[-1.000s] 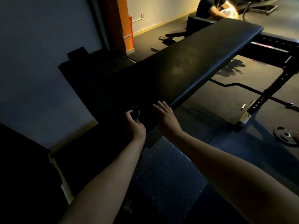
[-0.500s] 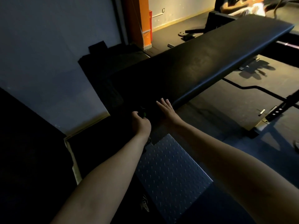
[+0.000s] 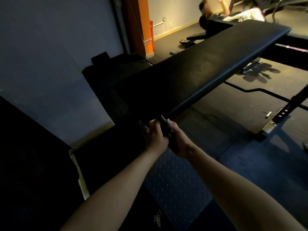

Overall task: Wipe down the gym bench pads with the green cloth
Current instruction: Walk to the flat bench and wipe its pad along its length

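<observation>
A long black bench pad (image 3: 208, 69) runs from its near end in front of me up to the far right. Just below that near end, my left hand (image 3: 155, 136) and my right hand (image 3: 177, 139) are close together, both curled round the green cloth (image 3: 164, 120). Only a thin bright green edge of the cloth shows between the fingers; the rest is dark and mostly hidden in shadow.
A diamond-plate metal step (image 3: 175, 184) lies on the floor under my forearms. A black rack upright (image 3: 286, 109) stands at right, an orange pillar (image 3: 141, 25) at the back. A person (image 3: 206, 9) is beyond the bench's far end. A weight plate (image 3: 186, 42) lies on the floor.
My right hand left the bench pad's near end, drew back and joined my left hand on the cloth. Both hands now hold it just below the pad. The view shifted left.
</observation>
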`<state>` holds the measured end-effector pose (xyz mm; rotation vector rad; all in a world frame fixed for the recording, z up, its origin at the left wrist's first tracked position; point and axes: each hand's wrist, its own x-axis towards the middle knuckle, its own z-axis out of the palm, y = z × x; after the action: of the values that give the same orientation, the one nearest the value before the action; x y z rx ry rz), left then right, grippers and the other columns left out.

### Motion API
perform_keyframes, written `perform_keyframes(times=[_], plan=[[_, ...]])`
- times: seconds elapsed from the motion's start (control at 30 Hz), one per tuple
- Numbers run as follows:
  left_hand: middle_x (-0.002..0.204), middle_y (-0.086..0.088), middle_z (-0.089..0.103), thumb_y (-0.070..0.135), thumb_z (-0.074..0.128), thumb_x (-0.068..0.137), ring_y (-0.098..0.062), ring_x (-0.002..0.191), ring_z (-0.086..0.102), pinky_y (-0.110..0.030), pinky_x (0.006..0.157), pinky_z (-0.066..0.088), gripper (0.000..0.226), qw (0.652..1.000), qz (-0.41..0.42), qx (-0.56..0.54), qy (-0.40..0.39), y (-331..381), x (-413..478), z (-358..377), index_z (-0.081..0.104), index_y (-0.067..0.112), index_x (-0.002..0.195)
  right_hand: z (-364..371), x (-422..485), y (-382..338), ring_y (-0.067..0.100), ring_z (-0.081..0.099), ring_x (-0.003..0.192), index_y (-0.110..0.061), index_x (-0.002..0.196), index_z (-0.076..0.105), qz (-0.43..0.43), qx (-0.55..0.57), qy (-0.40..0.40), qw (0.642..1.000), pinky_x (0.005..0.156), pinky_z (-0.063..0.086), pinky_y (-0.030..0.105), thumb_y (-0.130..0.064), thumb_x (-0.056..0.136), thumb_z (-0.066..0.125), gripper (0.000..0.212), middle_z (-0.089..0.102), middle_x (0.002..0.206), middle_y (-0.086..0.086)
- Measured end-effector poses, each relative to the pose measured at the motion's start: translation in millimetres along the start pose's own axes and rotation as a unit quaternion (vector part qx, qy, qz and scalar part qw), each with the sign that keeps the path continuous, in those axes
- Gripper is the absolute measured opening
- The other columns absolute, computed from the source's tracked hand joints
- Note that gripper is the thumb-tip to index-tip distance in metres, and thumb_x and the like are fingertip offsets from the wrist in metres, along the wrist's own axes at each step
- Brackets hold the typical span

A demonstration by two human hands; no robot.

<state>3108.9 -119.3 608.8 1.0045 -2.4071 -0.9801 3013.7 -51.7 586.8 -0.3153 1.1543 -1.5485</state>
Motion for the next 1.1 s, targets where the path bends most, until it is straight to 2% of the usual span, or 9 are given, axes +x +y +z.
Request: perform_keyframes(times=[0.1, 0.2, 0.33, 0.43, 0.5, 0.63, 0.7, 0.9, 1.1], plan=[[0.15, -0.008, 0.028, 0.005, 0.062, 0.086, -0.03, 0.127, 0.048, -0.047, 0.096, 0.053, 0.063, 0.998, 0.022, 0.005, -0.056, 8.4, 24.0, -6.5, 0.037, 0.023, 0.142, 10.2, 0.5, -15.2, 0.038, 0.057, 0.107, -0.02, 0.127, 0.051, -0.034, 0.033, 0.051, 0.998, 0.089, 0.045, 0.052, -0.027, 0.093, 0.061, 0.036, 0.055, 0.13, 0.025], [0.157, -0.005, 0.022, 0.02, 0.071, 0.086, -0.028, 0.135, 0.042, -0.046, 0.102, 0.049, 0.059, 0.994, 0.07, 0.055, -0.055, 10.2, 47.7, -12.9, 0.047, 0.024, 0.139, 0.1, 16.2, -33.9, 0.035, 0.064, 0.108, -0.012, 0.124, 0.051, -0.077, 0.038, 0.2, 0.976, 0.094, 0.053, 0.052, -0.006, 0.097, 0.051, 0.028, 0.06, 0.122, 0.022], [0.163, 0.003, 0.017, 0.034, 0.065, 0.091, -0.025, 0.145, 0.018, -0.048, 0.116, 0.03, 0.059, 0.982, 0.101, 0.153, -0.05, -11.8, 83.6, -19.6, 0.042, 0.031, 0.145, -32.4, 49.1, -48.4, 0.029, 0.065, 0.104, -0.028, 0.115, 0.048, -0.102, 0.029, 0.344, 0.933, 0.087, 0.057, 0.05, -0.015, 0.089, 0.058, 0.03, 0.059, 0.122, 0.014], [0.162, 0.006, 0.024, 0.045, 0.055, 0.096, -0.022, 0.147, 0.014, -0.049, 0.117, 0.027, 0.058, 0.98, 0.077, 0.173, -0.069, -22.2, 100.7, -15.9, 0.038, 0.032, 0.15, -53.3, 96.3, -34.1, 0.028, 0.063, 0.106, -0.04, 0.109, 0.044, -0.084, 0.015, 0.361, 0.929, 0.088, 0.056, 0.051, -0.038, 0.08, 0.061, 0.034, 0.054, 0.129, 0.012], [0.158, 0.007, 0.028, 0.049, 0.052, 0.096, -0.023, 0.143, 0.017, -0.048, 0.114, 0.029, 0.055, 0.976, 0.077, 0.198, -0.056, -26.6, 106.5, -10.4, 0.041, 0.034, 0.148, -27.7, 100.0, -29.4, 0.03, 0.058, 0.109, -0.043, 0.111, 0.04, -0.069, 0.031, 0.361, 0.93, 0.092, 0.053, 0.053, -0.047, 0.08, 0.054, 0.034, 0.046, 0.135, 0.011], [0.147, 0.0, 0.035, 0.048, 0.045, 0.099, -0.026, 0.133, 0.027, -0.047, 0.109, 0.034, 0.046, 0.98, 0.073, 0.183, -0.032, -21.8, 123.2, -6.5, 0.047, 0.034, 0.143, 29.0, 73.8, -12.5, 0.031, 0.05, 0.112, -0.032, 0.123, 0.036, -0.094, 0.046, 0.349, 0.931, 0.095, 0.051, 0.052, -0.033, 0.097, 0.051, 0.03, 0.033, 0.129, 0.008], [0.146, 0.001, 0.035, 0.047, 0.039, 0.101, -0.026, 0.132, 0.029, -0.044, 0.109, 0.027, 0.043, 0.976, 0.07, 0.204, -0.034, -11.8, 130.9, -2.6, 0.046, 0.037, 0.143, 31.9, 70.6, -2.1, 0.03, 0.051, 0.11, -0.03, 0.123, 0.035, -0.108, 0.037, 0.347, 0.931, 0.09, 0.055, 0.046, -0.028, 0.096, 0.053, 0.032, 0.034, 0.126, 0.006], [0.16, 0.006, 0.025, 0.046, 0.034, 0.103, -0.024, 0.143, 0.02, -0.05, 0.116, 0.012, 0.045, 0.965, 0.088, 0.246, -0.029, 0.9, 135.0, 14.3, 0.039, 0.039, 0.147, 6.0, 92.8, -40.8, 0.025, 0.051, 0.105, -0.036, 0.113, 0.035, -0.124, 0.008, 0.433, 0.893, 0.089, 0.056, 0.05, -0.024, 0.098, 0.052, 0.026, 0.032, 0.128, 0.003], [0.158, 0.005, 0.025, 0.047, 0.036, 0.1, -0.027, 0.143, 0.018, -0.053, 0.117, 0.008, 0.048, 0.961, 0.062, 0.267, -0.034, 4.7, 138.2, 19.9, 0.033, 0.04, 0.148, -49.8, 118.1, -87.5, 0.032, 0.05, 0.113, -0.03, 0.131, 0.033, -0.093, 0.002, 0.447, 0.89, 0.097, 0.051, 0.052, -0.026, 0.098, 0.051, 0.038, 0.032, 0.135, 0.012]])
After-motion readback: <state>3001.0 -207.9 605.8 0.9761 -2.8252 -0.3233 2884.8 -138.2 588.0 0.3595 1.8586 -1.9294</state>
